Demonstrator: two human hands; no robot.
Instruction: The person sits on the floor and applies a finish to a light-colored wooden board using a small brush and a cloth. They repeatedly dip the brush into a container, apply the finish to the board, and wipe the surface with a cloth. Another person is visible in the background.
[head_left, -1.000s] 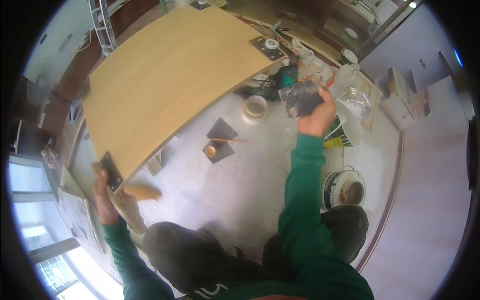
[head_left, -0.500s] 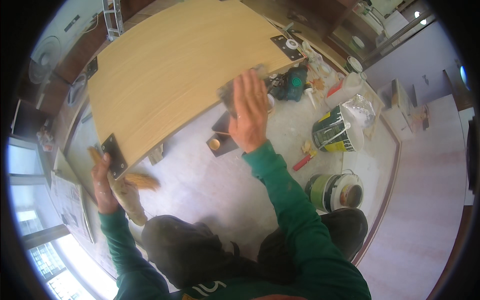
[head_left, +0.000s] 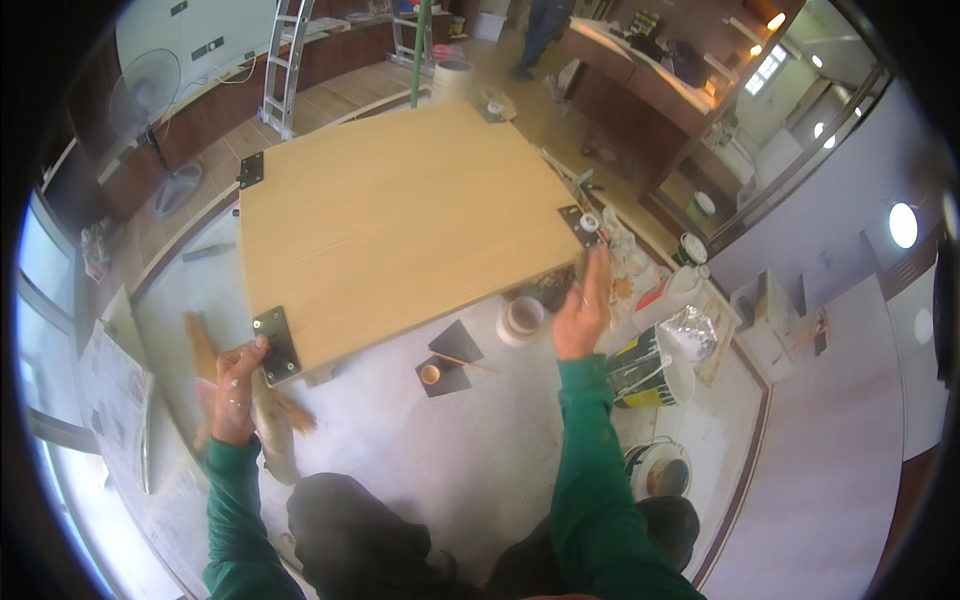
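Note:
A pale wooden board (head_left: pixel 380 230) lies raised above the floor, with dark metal plates screwed to its corners. At the near left corner my left hand (head_left: pixel 236 385) is closed on the board's edge, its thumb against the corner plate (head_left: pixel 277 342). My right hand (head_left: pixel 582 315) is closed at the board's right end, beside the right corner plate (head_left: pixel 578 226). Its fingers press a greyish block, apparently a sanding block (head_left: pixel 581 264), mostly hidden and blurred. A brush (head_left: pixel 296 412) shows its bristles below the left corner.
Dark sheets (head_left: pixel 443 378) with a small round cup lie in front of the board. A whitish tub (head_left: pixel 522 320) stands under its near edge. Paint buckets (head_left: pixel 650 375) and a white jug (head_left: pixel 672 290) crowd the right. Beyond are a ladder (head_left: pixel 287 70), a fan (head_left: pixel 147 95) and another person's legs (head_left: pixel 545 35).
My right hand has moved right along the board, from its near edge to its right end, turning edge-on. My left hand stays at the near left corner. The view has tilted up.

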